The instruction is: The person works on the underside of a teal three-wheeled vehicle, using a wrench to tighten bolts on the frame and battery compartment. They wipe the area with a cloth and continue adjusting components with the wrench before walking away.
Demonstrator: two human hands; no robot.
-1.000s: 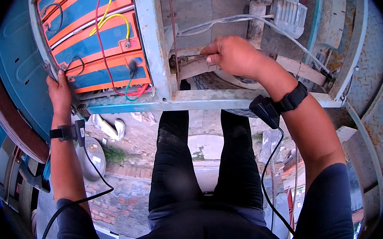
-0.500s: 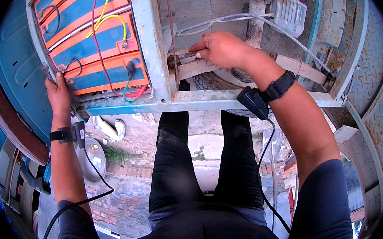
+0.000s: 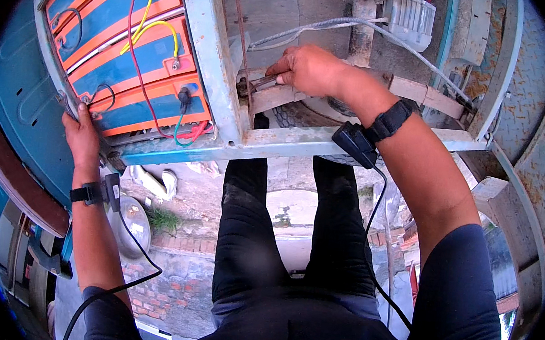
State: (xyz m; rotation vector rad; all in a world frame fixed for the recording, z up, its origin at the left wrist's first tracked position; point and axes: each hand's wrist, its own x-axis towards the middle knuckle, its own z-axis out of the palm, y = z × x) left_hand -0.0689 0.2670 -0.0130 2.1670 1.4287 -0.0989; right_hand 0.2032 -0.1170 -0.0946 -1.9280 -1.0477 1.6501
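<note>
My right hand (image 3: 310, 70) reaches over the frame's front rail, its fingers closed on a slim metal tool (image 3: 265, 80). The tool's far end meets a rusty fitting (image 3: 244, 88) beside an upright rusty rod (image 3: 238, 28); its exact kind is hard to make out. At the lower left corner of the battery bay my left hand (image 3: 82, 135) is closed, thumb up, around a greyish metal piece at the frame edge, mostly hidden by the fingers. Between the hands lie several orange and blue batteries (image 3: 121, 117), joined by red, yellow, green and black wires.
A light blue steel frame (image 3: 196, 153) surrounds the batteries and an open bay. Inside that bay are a grey finned motor housing (image 3: 410, 20), a grey corrugated conduit (image 3: 337, 23) and a tyre (image 3: 290, 116). Blue bodywork (image 3: 29, 97) stands at left, rusty plate (image 3: 534, 70) at right.
My right forearm and wrist have shifted slightly to the left, while the fingers stay at the same fitting. The left hand remains in place.
</note>
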